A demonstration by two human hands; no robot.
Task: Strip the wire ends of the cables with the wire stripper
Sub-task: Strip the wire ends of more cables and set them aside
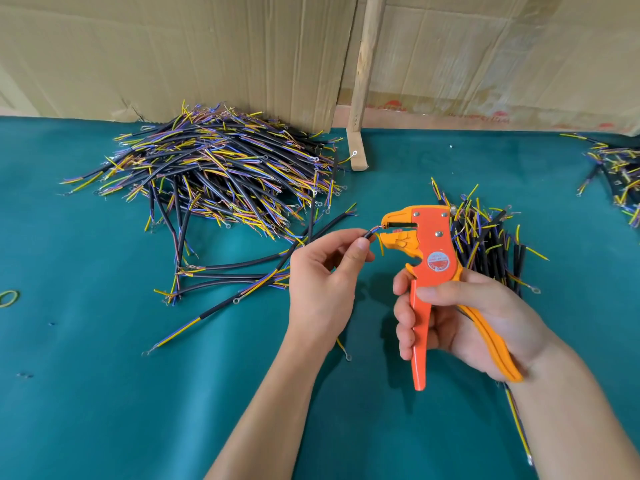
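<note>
Green cloth is covering the table (104, 393). On it, the left hand (322, 282) is pinching a cable (367, 233), pointing its end rightward into the open mouth of the wire stripper (420, 258), whose handles the right hand (460, 327) is gripping just beside.

Cable heap (221, 174) blocks far left; near-left cloth (104, 393) w/ free room.
</note>
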